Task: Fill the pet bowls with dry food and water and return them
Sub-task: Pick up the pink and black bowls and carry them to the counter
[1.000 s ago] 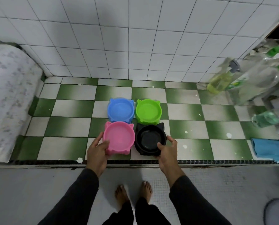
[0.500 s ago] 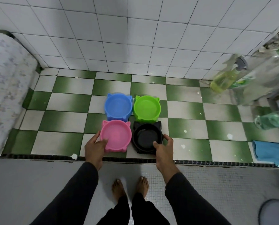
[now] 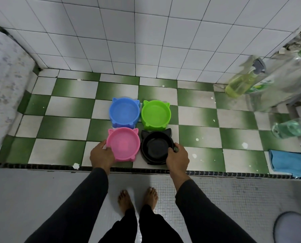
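Several cat-eared pet bowls sit in a square on the green-and-white checkered ledge. The blue bowl (image 3: 124, 113) is far left and the green bowl (image 3: 155, 114) far right. Nearest me are the pink bowl (image 3: 123, 144) and the black bowl (image 3: 155, 146). My left hand (image 3: 102, 155) grips the pink bowl's near left rim. The black bowl's near right rim is gripped by my right hand (image 3: 177, 157), thumb over the edge. All bowls look empty.
A yellow spray bottle (image 3: 242, 81) and clear plastic bottles (image 3: 290, 128) lie at the right. A folded blue cloth (image 3: 290, 162) sits at the ledge's right front. A patterned cover (image 3: 4, 88) bounds the left. My bare feet (image 3: 137, 199) stand on grey floor below the ledge edge.
The view has tilted down slightly, shifting the scene up in frame. Both hands stay on the pink and black bowls, which keep their places on the ledge.
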Motion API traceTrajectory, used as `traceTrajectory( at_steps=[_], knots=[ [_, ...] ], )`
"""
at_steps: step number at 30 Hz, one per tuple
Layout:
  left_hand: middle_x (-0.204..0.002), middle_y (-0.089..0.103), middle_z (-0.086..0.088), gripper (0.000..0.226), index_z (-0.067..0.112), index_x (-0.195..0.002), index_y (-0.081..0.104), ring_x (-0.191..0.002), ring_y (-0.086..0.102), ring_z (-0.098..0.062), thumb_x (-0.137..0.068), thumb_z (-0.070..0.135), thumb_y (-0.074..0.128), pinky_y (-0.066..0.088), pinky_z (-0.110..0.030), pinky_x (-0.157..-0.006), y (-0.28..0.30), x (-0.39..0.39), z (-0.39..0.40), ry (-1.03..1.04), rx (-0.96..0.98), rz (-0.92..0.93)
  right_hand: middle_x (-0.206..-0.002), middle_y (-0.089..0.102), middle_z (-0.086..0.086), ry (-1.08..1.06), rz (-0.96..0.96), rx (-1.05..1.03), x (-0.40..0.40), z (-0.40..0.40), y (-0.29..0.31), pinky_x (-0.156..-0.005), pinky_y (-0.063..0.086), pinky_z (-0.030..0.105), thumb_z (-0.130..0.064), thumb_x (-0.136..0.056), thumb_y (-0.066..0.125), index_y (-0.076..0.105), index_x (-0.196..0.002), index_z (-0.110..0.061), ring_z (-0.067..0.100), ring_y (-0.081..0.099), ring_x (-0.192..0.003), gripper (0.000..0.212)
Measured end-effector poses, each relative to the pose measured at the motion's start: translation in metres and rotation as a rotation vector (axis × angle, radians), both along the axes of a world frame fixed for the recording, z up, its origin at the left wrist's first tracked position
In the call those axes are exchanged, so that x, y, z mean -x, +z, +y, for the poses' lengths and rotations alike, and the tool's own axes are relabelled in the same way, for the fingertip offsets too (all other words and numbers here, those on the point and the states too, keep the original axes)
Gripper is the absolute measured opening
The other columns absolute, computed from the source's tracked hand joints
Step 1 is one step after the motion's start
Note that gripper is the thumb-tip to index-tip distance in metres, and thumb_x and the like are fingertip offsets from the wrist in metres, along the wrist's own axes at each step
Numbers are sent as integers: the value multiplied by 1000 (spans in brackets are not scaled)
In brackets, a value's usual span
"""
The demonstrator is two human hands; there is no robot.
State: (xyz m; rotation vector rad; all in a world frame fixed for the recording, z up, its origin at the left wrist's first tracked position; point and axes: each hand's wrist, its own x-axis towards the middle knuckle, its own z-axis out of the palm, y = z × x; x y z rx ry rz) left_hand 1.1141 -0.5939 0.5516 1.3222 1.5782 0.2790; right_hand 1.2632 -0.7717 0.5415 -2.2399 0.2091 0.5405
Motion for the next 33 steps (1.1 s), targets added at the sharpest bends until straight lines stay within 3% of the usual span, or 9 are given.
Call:
traceTrajectory(
  at_steps=[7, 11, 15, 19, 23, 26, 30, 33],
  knots=[
    [-135, 66, -12, 39, 16, -139, 64, -109, 62, -26, -102, 6, 54, 54, -42, -92, -6, 3, 7, -65, -91, 47, -114, 71, 13, 90, -17, 49, -1, -4, -9, -94, 49, 34, -17, -91, 67, 69, -123, -6, 33, 64, -110, 34],
    [-142, 62, -12, 41, 16, -142, 62, -124, 61, -32, -102, 7, 54, 53, -45, -100, -11, 4, 11, -78, -87, 78, -116, 71, 13, 107, -15, 67, -4, -5, -10, -94, 46, 32, -16, -92, 67, 69, -123, -4, 34, 63, -112, 33],
    [-141, 63, -12, 42, 16, -141, 62, -124, 62, -33, -101, 6, 56, 55, -47, -100, -15, 7, 14, -99, -72, 78, -112, 72, 14, 140, -34, 92, -4, -5, -12, -93, 47, 33, -17, -92, 68, 71, -117, -4, 35, 64, -109, 29],
    [-139, 64, -12, 44, 17, -141, 62, -119, 64, -32, -100, 4, 55, 56, -43, -94, -14, 9, 16, -141, -76, 101, -99, 72, 14, 200, -42, 136, -3, -6, -12, -82, 48, 32, -18, -91, 67, 72, -104, -4, 35, 65, -98, 19],
    [-129, 69, -13, 44, 15, -141, 62, -105, 67, -29, -100, 3, 52, 55, -37, -82, -12, 8, 14, -226, -103, 137, -110, 70, 14, 245, -25, 177, -2, -8, -14, -90, 48, 33, -20, -90, 67, 68, -118, -5, 34, 64, -105, 31],
    [-112, 68, -11, 38, 8, -133, 63, -97, 65, -29, -99, 1, 49, 52, -34, -73, -7, 9, 12, -276, -109, 174, -111, 68, 16, 275, -26, 175, -1, -8, -9, -89, 46, 32, -17, -90, 66, 65, -116, -3, 35, 62, -106, 30],
    [-118, 67, -20, 36, 2, -131, 56, -97, 69, -38, -96, 11, 56, 60, -39, -70, 1, 12, 14, -388, -78, 227, -119, 63, 15, 350, 34, 180, -2, -9, 1, -89, 45, 33, -21, -91, 64, 57, -125, -3, 35, 59, -113, 39],
    [-119, 68, -19, 36, 3, -129, 55, -95, 68, -33, -97, 19, 63, 53, -30, -65, 11, 15, 18, -486, -66, 247, -118, 65, 14, 424, 101, 194, -4, -11, 10, -79, 43, 27, -18, -87, 62, 58, -120, -4, 34, 61, -108, 36]
  ],
)
